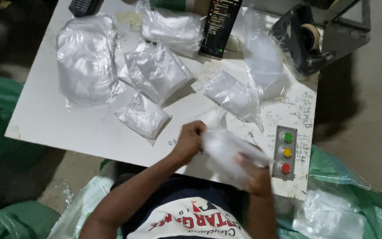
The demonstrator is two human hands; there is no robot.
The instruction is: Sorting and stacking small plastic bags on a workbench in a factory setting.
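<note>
Both my hands grip one clear plastic bag (226,152) with something white inside, held just above the near edge of the white table (67,128). My left hand (190,140) pinches the bag's upper left corner. My right hand (256,173) clutches its lower right side, blurred by motion. Several similar filled plastic bags lie on the table beyond: a large one (86,57) at the far left, a middle one (158,71), a small one (142,116) nearest my left hand, and another (235,95) to the right.
A control box with green, yellow and red buttons (286,152) sits at the table's right edge. A dark phone (219,26) leans at the back, next to a tape dispenser (303,37). Green sacks (354,199) holding more bags flank the table on both sides.
</note>
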